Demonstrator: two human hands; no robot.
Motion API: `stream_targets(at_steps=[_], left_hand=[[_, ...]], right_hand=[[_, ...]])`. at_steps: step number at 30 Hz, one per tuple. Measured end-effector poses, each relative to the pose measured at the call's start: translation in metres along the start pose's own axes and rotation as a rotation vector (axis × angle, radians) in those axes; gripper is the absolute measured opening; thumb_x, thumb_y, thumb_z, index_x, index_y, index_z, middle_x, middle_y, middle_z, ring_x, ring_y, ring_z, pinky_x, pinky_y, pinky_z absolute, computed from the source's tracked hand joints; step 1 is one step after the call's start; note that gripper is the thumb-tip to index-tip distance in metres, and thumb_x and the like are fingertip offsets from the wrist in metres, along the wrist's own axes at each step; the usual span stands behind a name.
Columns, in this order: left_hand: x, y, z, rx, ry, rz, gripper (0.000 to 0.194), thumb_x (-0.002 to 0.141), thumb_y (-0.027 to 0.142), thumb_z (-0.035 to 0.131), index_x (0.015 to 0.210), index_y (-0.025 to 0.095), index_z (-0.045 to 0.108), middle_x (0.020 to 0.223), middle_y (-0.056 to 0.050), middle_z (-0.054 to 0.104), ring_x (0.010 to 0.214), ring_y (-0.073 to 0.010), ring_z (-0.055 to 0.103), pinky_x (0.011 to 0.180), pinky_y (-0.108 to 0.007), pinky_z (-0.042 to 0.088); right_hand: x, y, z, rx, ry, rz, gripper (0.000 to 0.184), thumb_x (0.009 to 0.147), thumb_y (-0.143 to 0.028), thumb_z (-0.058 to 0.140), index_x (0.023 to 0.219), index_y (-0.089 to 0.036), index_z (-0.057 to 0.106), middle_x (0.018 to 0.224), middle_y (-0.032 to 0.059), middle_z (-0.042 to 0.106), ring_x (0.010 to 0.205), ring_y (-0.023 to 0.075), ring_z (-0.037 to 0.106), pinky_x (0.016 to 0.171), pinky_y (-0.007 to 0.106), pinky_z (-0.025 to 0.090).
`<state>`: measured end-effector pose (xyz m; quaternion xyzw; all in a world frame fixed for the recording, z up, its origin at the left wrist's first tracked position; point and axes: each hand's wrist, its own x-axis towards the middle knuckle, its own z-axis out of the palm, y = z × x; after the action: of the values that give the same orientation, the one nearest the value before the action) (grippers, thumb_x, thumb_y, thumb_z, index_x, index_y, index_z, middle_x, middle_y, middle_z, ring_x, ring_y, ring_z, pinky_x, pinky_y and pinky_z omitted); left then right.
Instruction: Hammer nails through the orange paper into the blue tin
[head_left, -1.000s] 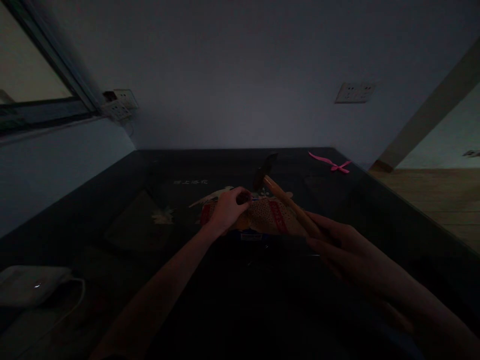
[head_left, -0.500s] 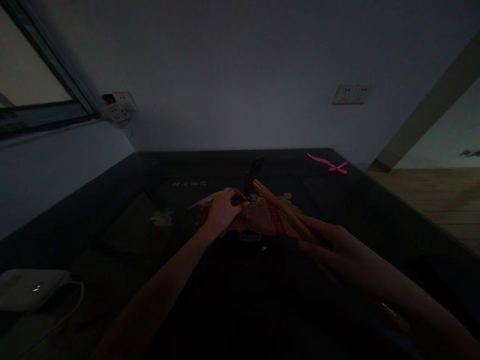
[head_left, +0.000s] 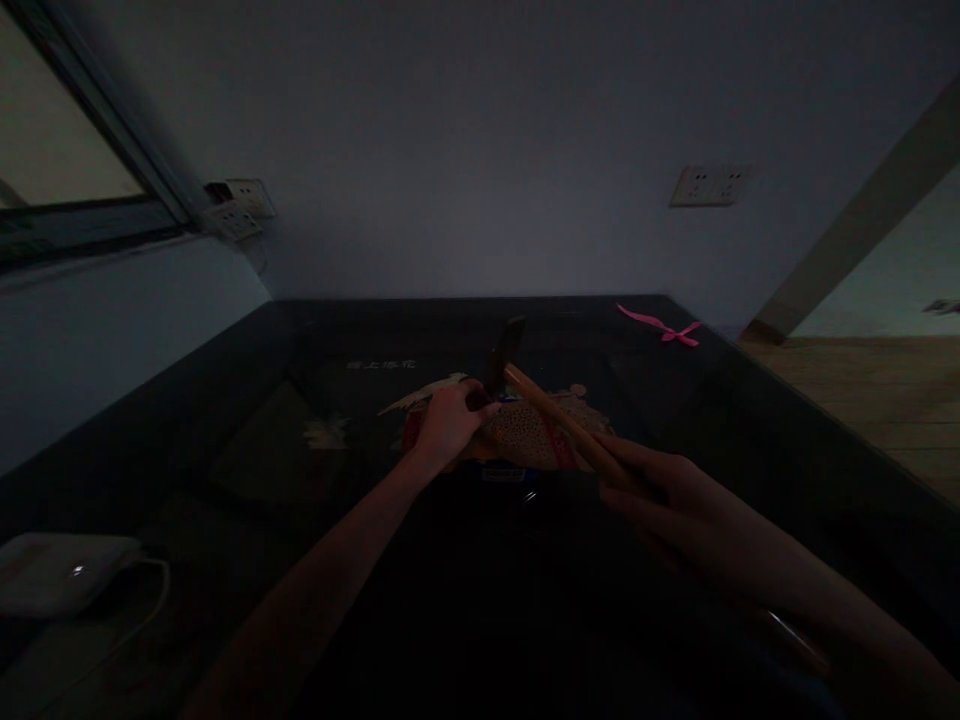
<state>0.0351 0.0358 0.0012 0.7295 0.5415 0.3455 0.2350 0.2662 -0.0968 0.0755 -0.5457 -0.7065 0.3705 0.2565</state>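
Observation:
My right hand (head_left: pixel 671 490) is wrapped round the wooden handle of a hammer (head_left: pixel 553 412). The dark hammer head (head_left: pixel 504 352) hangs close by the fingertips of my left hand (head_left: pixel 451 415); whether they touch is too dark to tell. My left thumb and forefinger are curled toward each other in a pinch. Anything between them is too small and dim to make out. Under both hands lies a speckled, patterned piece (head_left: pixel 521 430) with red bands and a blue part along its front.
The dark, shiny table (head_left: pixel 480 580) meets the wall behind. A pink ribbon (head_left: pixel 679 334) lies at its back right corner. On the left sits a white device (head_left: pixel 64 575) with a cable. Sockets (head_left: pixel 709 186) are on the wall.
The hammer head has dipped very slightly toward my left hand. My left hand keeps almost the same place, and the view has shifted a little.

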Motion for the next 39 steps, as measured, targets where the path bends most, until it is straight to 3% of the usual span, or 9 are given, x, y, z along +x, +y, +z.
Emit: stream_targets(at_steps=[3,9,14,18,27,31,35,39], left_hand=[[0.000,-0.001,0.001,-0.008,0.012,-0.005,0.008,0.076,0.021,0.069,0.082,0.015,0.067,0.079,-0.005,0.071,0.072,-0.0193,0.066,0.066,-0.028,0.048],[0.002,-0.007,0.002,-0.003,0.024,0.023,0.013,0.076,0.023,0.070,0.087,0.017,0.069,0.086,-0.006,0.073,0.078,-0.0213,0.067,0.071,-0.031,0.050],[0.001,-0.004,0.002,-0.006,0.002,0.013,0.005,0.076,0.020,0.069,0.078,0.016,0.067,0.077,-0.005,0.071,0.072,-0.0191,0.065,0.066,-0.028,0.048],[0.001,-0.005,0.002,0.001,0.008,0.018,0.009,0.076,0.020,0.070,0.083,0.017,0.068,0.082,-0.005,0.072,0.075,-0.0200,0.066,0.069,-0.030,0.049],[0.001,-0.002,0.001,0.032,-0.016,-0.008,0.008,0.076,0.019,0.070,0.082,0.014,0.068,0.083,-0.006,0.072,0.078,-0.0200,0.066,0.072,-0.029,0.048],[0.001,-0.005,0.003,0.046,-0.009,-0.010,0.015,0.076,0.021,0.070,0.090,0.015,0.069,0.089,-0.007,0.072,0.082,-0.0216,0.066,0.074,-0.031,0.048],[0.001,-0.011,0.006,0.021,-0.004,0.009,0.009,0.077,0.023,0.070,0.082,0.015,0.068,0.083,-0.006,0.072,0.077,-0.0202,0.066,0.070,-0.029,0.048],[0.002,-0.013,0.007,0.040,0.002,0.004,0.016,0.076,0.024,0.071,0.089,0.015,0.069,0.086,-0.007,0.073,0.079,-0.0223,0.067,0.069,-0.030,0.049]], right_hand=[[0.001,-0.001,0.000,0.006,0.027,-0.009,0.050,0.085,-0.030,0.057,0.135,-0.022,0.055,0.095,0.0039,0.073,0.086,0.0244,0.069,0.070,0.032,0.058],[0.006,0.000,0.002,0.066,-0.047,-0.025,0.048,0.085,-0.025,0.056,0.133,-0.022,0.056,0.096,0.0033,0.073,0.088,0.0239,0.069,0.076,0.033,0.057],[0.002,0.005,0.001,0.116,0.013,0.043,0.054,0.083,-0.029,0.060,0.136,-0.028,0.054,0.063,-0.0025,0.068,0.060,0.0221,0.067,0.050,0.030,0.057],[0.002,0.009,0.003,0.136,-0.036,0.076,0.052,0.083,-0.027,0.059,0.135,-0.028,0.055,0.060,-0.0035,0.065,0.046,0.0168,0.061,0.038,0.024,0.051],[0.001,0.006,0.002,0.132,-0.011,0.027,0.052,0.084,-0.029,0.060,0.135,-0.025,0.055,0.067,-0.0017,0.067,0.060,0.0188,0.065,0.048,0.025,0.054],[0.003,0.007,0.005,0.125,-0.059,0.050,0.051,0.084,-0.027,0.057,0.134,-0.020,0.055,0.076,-0.0001,0.067,0.053,0.0136,0.058,0.041,0.020,0.047],[0.002,0.011,0.006,0.163,-0.014,0.040,0.053,0.084,-0.032,0.060,0.137,-0.026,0.053,0.064,-0.0035,0.061,0.044,0.0119,0.052,0.035,0.020,0.043],[0.003,0.014,0.009,0.181,-0.076,0.084,0.054,0.086,-0.032,0.057,0.139,-0.024,0.050,0.059,-0.0057,0.055,0.041,0.0103,0.047,0.033,0.019,0.040]])
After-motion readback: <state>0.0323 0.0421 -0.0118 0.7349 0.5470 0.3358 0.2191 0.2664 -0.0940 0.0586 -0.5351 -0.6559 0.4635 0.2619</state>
